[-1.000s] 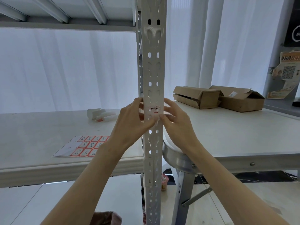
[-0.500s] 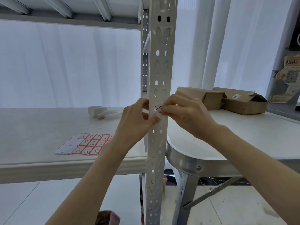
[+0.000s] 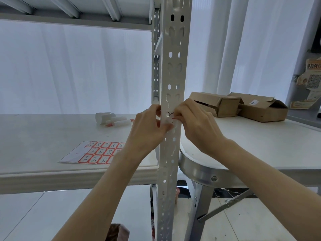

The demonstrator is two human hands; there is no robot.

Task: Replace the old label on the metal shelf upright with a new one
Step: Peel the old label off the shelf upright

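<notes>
While both hands (image 3: 147, 127) (image 3: 196, 122) press the upright (image 3: 173, 66), each grip apparently pinches the label (image 3: 169, 117).

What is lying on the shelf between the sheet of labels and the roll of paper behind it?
Nothing: in the head view the shelf is bare between the label sheet and the paper roll.

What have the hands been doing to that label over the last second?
The right hand moved from below the label up over its right edge and now pinches it. The left hand stays pressed at the upright; the sticker sheet hasn't moved.
</notes>
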